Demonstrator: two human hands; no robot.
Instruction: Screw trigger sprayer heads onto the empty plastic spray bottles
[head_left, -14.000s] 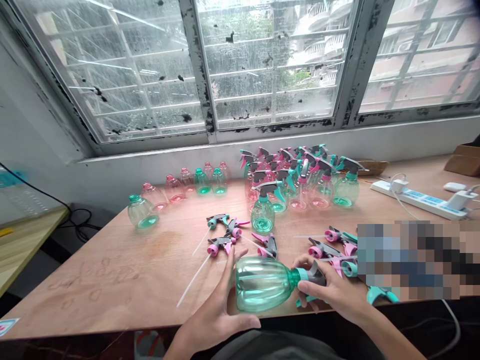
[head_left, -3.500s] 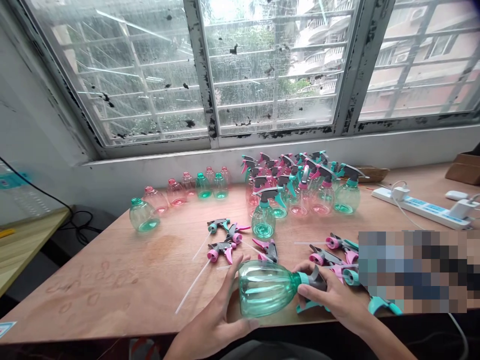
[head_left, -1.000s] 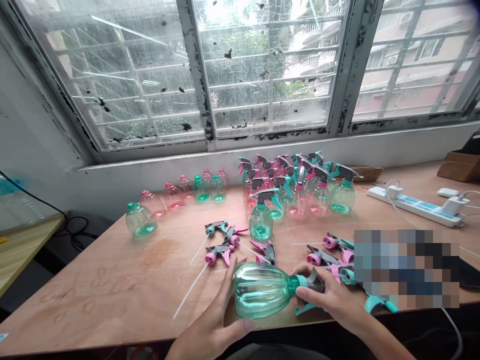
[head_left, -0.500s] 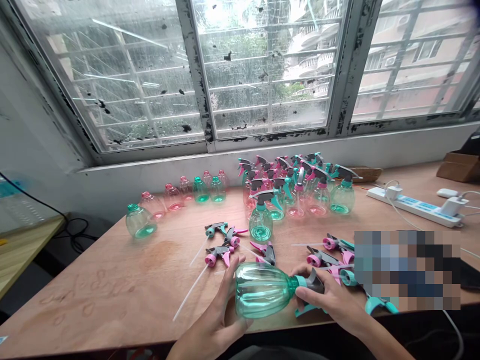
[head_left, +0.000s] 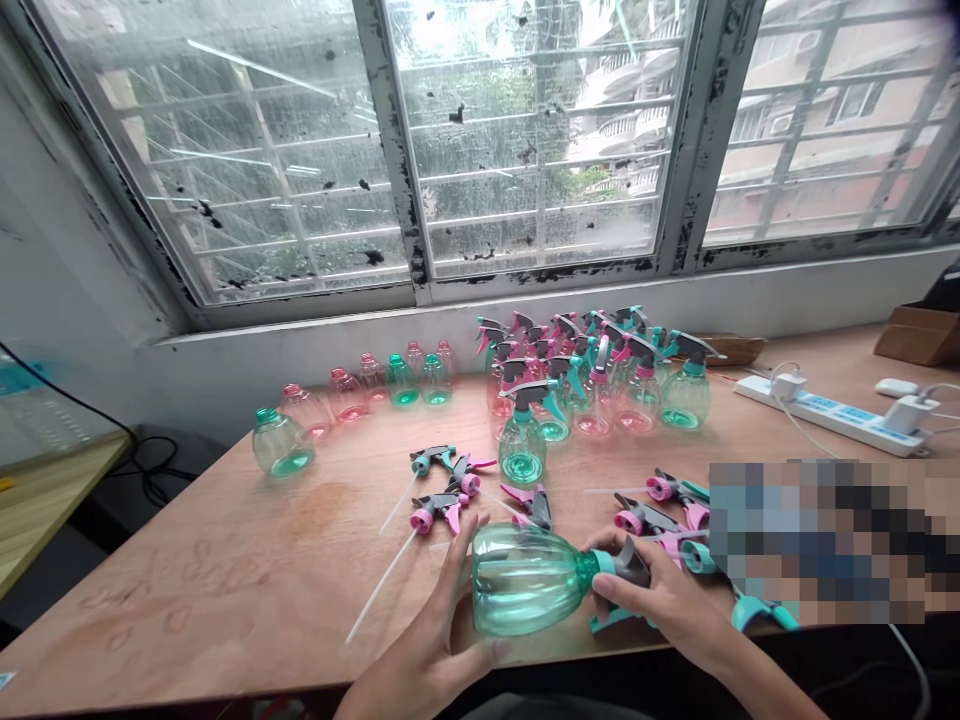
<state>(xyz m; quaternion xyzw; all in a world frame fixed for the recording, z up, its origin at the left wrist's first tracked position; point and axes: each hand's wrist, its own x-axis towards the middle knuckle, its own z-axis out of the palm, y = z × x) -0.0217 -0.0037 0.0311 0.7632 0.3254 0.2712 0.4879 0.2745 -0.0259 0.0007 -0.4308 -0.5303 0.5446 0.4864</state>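
A green ribbed spray bottle (head_left: pixel 525 580) lies sideways above the table's front edge, its base to the left and its neck to the right. My left hand (head_left: pixel 439 610) cups the base end, fingers behind and thumb below. My right hand (head_left: pixel 667 590) is closed round the turquoise collar and grey spray head (head_left: pixel 631 562) at the neck. Behind the bottle lie loose pink and grey trigger sprayers (head_left: pixel 435 512) and a turquoise one (head_left: pixel 431 460), some with white dip tubes (head_left: pixel 381 588). More loose sprayers (head_left: pixel 649 520) lie near my right hand.
Headless green and pink bottles (head_left: pixel 283 445) stand at the back left. A cluster of bottles with sprayers fitted (head_left: pixel 592 400) stands at the back centre. On the right are a white power strip (head_left: pixel 829 412), cables, a cardboard box (head_left: pixel 919 335) and a pixelated patch.
My hands and the bottle have hardly moved. At the right, the pixelated patch reaches further right.
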